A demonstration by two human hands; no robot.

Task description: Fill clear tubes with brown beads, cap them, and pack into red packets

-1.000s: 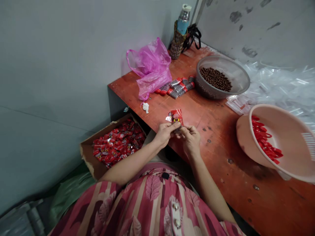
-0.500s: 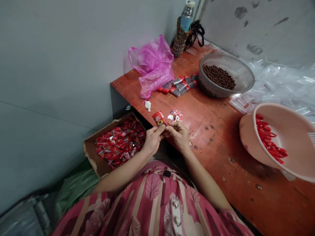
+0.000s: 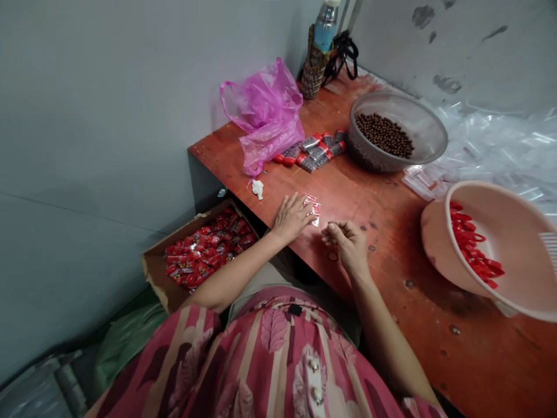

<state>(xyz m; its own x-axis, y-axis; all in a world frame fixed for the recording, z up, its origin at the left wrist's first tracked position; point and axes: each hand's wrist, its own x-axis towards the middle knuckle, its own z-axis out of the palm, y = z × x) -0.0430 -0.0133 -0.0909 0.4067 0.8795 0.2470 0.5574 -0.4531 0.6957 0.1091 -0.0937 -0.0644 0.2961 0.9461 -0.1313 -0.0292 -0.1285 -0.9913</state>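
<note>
On a scuffed red-brown wooden table (image 3: 391,255) in a grey-walled (image 3: 108,116) corner, the left hand (image 3: 292,217) lies spread and open, its fingers touching a small red-and-clear packet (image 3: 311,209) on the tabletop. The right hand (image 3: 346,247) pinches narrowly just beside it, its hold hidden; whether anything is held cannot be told.
</note>
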